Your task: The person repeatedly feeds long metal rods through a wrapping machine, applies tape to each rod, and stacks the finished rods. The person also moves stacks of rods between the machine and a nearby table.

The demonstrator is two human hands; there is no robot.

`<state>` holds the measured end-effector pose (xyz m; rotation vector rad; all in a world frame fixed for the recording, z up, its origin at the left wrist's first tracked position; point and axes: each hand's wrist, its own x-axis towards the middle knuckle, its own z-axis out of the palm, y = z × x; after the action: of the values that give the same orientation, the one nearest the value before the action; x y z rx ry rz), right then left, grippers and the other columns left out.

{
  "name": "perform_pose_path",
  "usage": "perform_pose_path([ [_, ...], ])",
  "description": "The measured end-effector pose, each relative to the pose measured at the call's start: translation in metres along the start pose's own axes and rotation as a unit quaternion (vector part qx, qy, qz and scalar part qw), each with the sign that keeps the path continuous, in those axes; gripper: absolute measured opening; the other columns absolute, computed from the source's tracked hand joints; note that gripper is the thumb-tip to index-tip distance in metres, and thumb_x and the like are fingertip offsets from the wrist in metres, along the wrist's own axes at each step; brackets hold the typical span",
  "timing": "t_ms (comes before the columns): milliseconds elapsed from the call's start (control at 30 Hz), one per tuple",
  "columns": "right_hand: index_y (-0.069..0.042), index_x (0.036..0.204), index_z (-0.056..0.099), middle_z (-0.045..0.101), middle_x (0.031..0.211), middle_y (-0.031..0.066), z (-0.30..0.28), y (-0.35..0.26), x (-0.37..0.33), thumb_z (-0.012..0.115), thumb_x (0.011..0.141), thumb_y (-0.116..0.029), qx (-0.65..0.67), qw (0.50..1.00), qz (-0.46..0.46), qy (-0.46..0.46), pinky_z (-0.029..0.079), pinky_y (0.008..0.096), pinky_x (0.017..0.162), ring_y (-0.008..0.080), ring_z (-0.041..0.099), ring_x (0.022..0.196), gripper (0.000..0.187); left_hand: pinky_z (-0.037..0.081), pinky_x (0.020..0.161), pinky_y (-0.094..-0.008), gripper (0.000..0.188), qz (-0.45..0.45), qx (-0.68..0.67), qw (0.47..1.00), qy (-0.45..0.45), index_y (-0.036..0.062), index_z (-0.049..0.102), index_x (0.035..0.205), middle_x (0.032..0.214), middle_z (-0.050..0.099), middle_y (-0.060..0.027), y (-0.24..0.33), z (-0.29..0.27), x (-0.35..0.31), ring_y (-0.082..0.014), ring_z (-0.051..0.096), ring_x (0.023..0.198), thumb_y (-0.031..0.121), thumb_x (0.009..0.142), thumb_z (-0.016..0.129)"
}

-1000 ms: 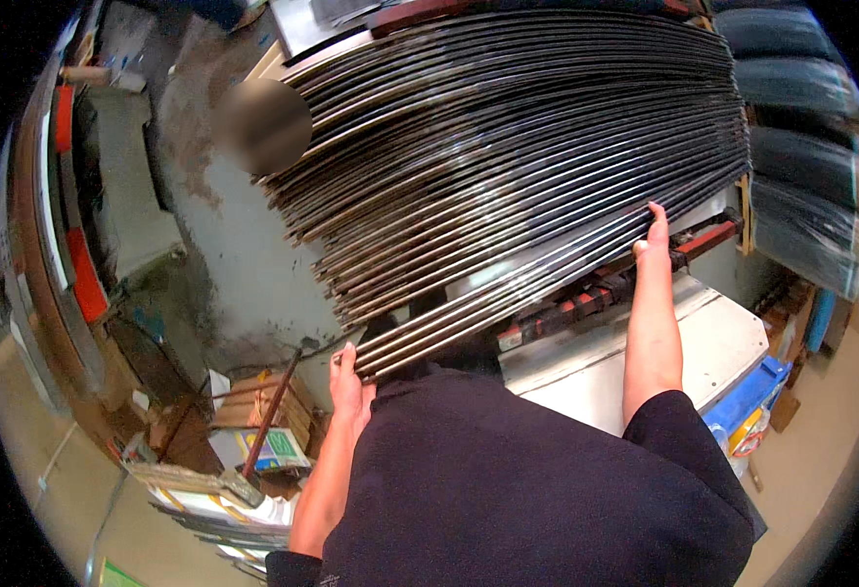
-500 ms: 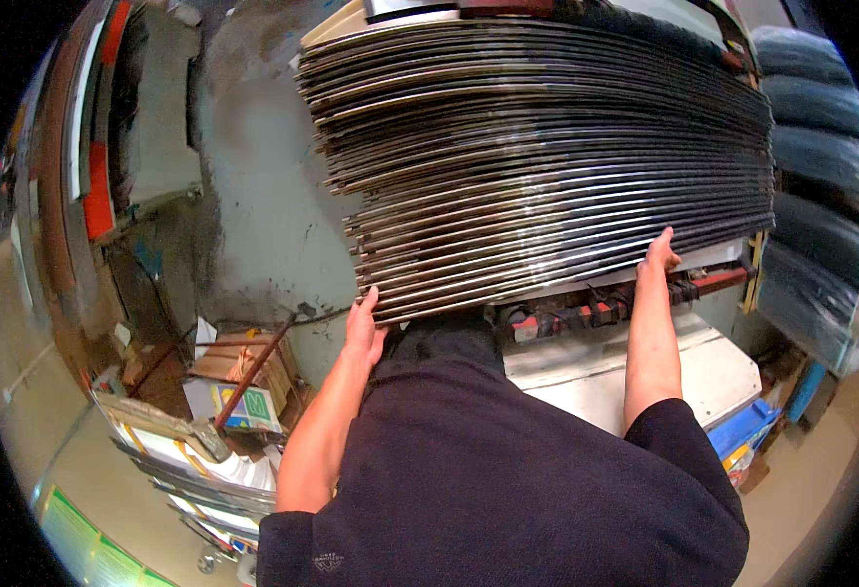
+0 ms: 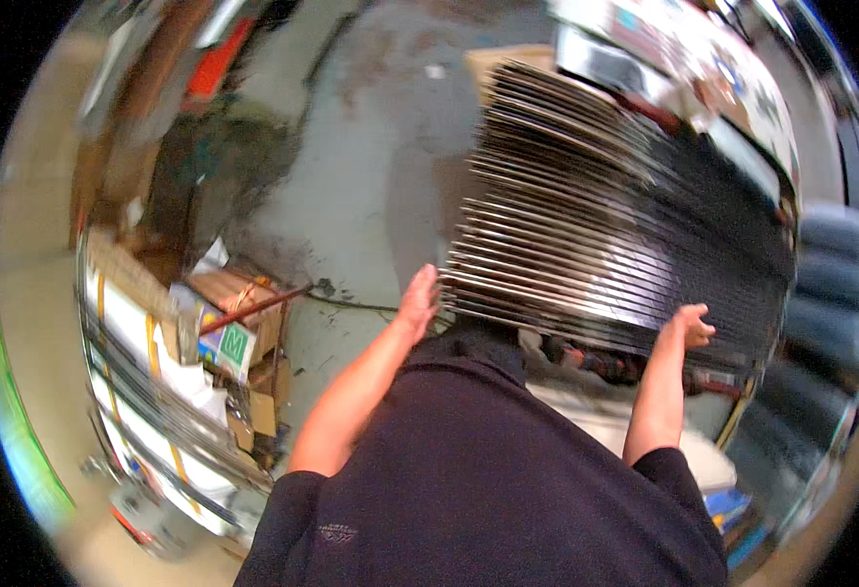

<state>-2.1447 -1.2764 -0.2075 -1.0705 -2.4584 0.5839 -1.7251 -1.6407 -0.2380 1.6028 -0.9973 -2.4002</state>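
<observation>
A broad stack of thin dark layers with shiny metal-like edges [image 3: 547,264] spreads before me, its left ends stepped unevenly; the exact kind of thing cannot be made out. My left hand [image 3: 418,301] is beside the near left corner of this stack, its fingers stretched upward along the ends of the layers. Over the near edge, farther right, is my right hand [image 3: 686,328], with its fingers spread and a gap between them. Blur hides whether either hand presses on the layers.
Below the stack's near edge is a pale white surface [image 3: 596,406]. Several film-wrapped dark bundles [image 3: 821,293] stand at the right. At the left are cardboard boxes [image 3: 263,338], a reddish bar [image 3: 253,311] and strapped white stacks [image 3: 156,377]. Grey floor [image 3: 361,186] lies beyond.
The view has turned, so the stack now lies farther right and lower. The left hand has shifted right and the right hand lower, both still beside the stack's near edge.
</observation>
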Motion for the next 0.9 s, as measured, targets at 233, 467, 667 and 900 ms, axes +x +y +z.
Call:
perform_pose_path([
  [233, 0.009, 0.141, 0.047, 0.051, 0.138, 0.0334, -0.070, -0.167, -0.221, 0.065, 0.097, -0.045, 0.337, 0.820, -0.461, -0.043, 0.043, 0.0553, 0.106, 0.0448, 0.057, 0.121, 0.072, 0.051, 0.093, -0.0394, 0.050, 0.161, 0.156, 0.968, -0.111, 0.0057, 0.065, 0.126, 0.116, 0.069, -0.0088, -0.104, -0.122, -0.065, -0.0236, 0.064, 0.107, 0.048, 0.100, 0.059],
  [467, 0.001, 0.140, 0.055, 0.068, 0.126, 0.0171, -0.311, -0.113, -0.566, 0.059, 0.101, -0.010, 0.452, 0.394, -0.518, -0.610, 0.056, 0.0345, 0.090, 0.0209, 0.070, 0.098, 0.041, 0.046, 0.101, -0.0385, 0.061, 0.200, 0.133, 0.971, -0.004, 0.0026, 0.065, 0.124, 0.120, 0.070, -0.0128, -0.196, -0.260, -0.179, -0.0233, 0.062, 0.114, 0.058, 0.100, 0.054],
  [667, -0.001, 0.132, 0.062, 0.074, 0.096, 0.0090, -0.483, 0.053, -0.699, 0.064, 0.094, 0.000, 0.259, 0.103, -0.428, -0.860, 0.056, 0.0308, 0.082, 0.0140, 0.067, 0.083, 0.038, 0.046, 0.104, -0.0419, 0.062, 0.113, -0.012, 0.947, 0.300, 0.0062, 0.065, 0.127, 0.124, 0.068, -0.0165, -0.342, -0.310, -0.269, -0.0300, 0.063, 0.118, 0.059, 0.100, 0.050],
  [900, 0.003, 0.137, 0.057, 0.059, 0.140, 0.0180, -0.600, 0.198, -0.746, 0.055, 0.098, 0.007, -0.107, -0.390, -0.502, -0.765, 0.051, 0.0352, 0.102, 0.0251, 0.065, 0.121, 0.039, 0.053, 0.085, -0.0365, 0.045, 0.010, -0.316, 0.680, 0.661, -0.0013, 0.066, 0.120, 0.102, 0.072, -0.0097, -0.544, -0.310, -0.357, -0.0210, 0.066, 0.093, 0.038, 0.098, 0.065],
])
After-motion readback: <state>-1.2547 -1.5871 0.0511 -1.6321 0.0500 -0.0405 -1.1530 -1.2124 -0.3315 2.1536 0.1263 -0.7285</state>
